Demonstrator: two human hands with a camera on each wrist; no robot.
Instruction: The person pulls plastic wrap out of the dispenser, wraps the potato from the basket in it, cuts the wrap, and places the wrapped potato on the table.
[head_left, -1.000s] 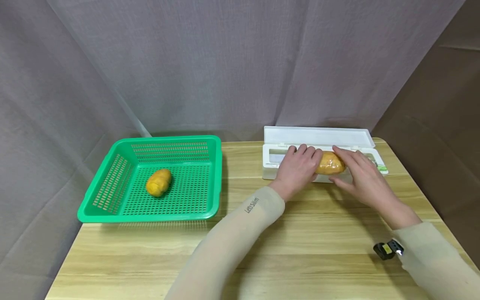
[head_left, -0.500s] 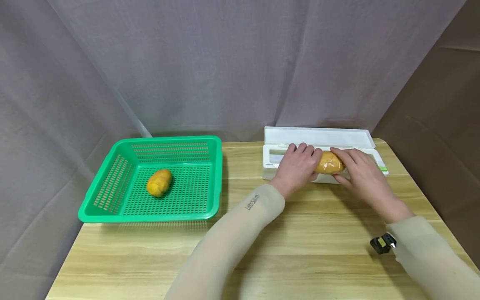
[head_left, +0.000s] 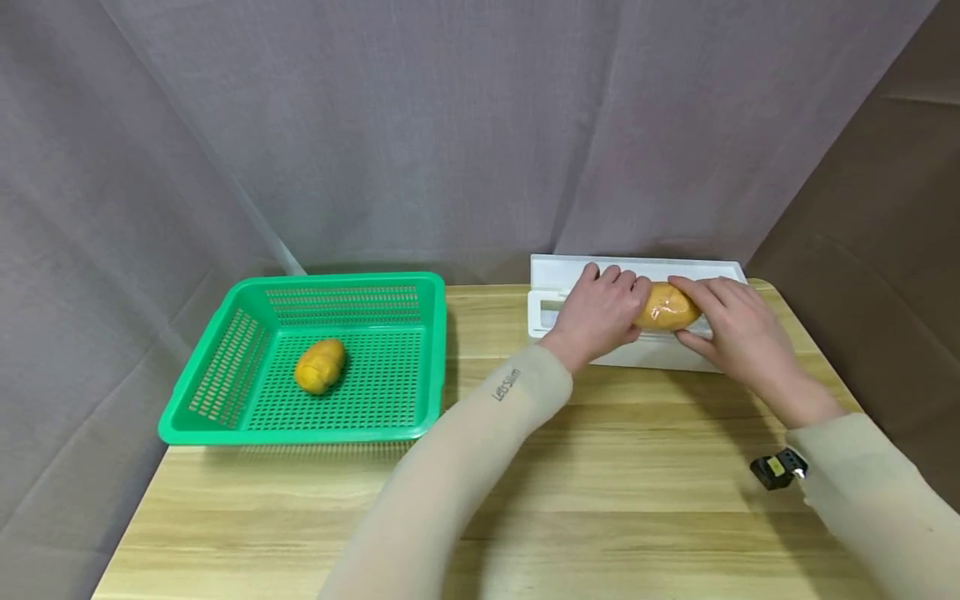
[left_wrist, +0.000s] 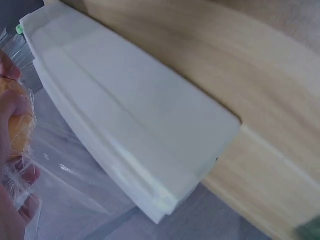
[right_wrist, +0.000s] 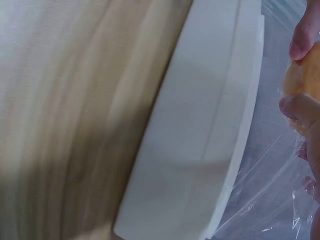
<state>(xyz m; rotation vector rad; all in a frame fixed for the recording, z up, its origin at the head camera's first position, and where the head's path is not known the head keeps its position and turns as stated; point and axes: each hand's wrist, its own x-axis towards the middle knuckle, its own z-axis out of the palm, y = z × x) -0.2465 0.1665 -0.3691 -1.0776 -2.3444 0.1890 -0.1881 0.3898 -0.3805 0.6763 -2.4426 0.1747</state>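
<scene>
One oval yellow-orange item (head_left: pixel 670 307), glossy under crinkled clear film (right_wrist: pixel 270 190), is gripped by the left hand (head_left: pixel 600 312) and the right hand (head_left: pixel 738 329) over the box (head_left: pixel 660 357), at three o'clock in the head view.

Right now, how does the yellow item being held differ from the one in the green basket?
The held item is gripped by the left hand and right hand; the basket item lies untouched in the green basket. The held item shines under clear film; the basket item looks duller. Both are yellowish and rounded.
</scene>
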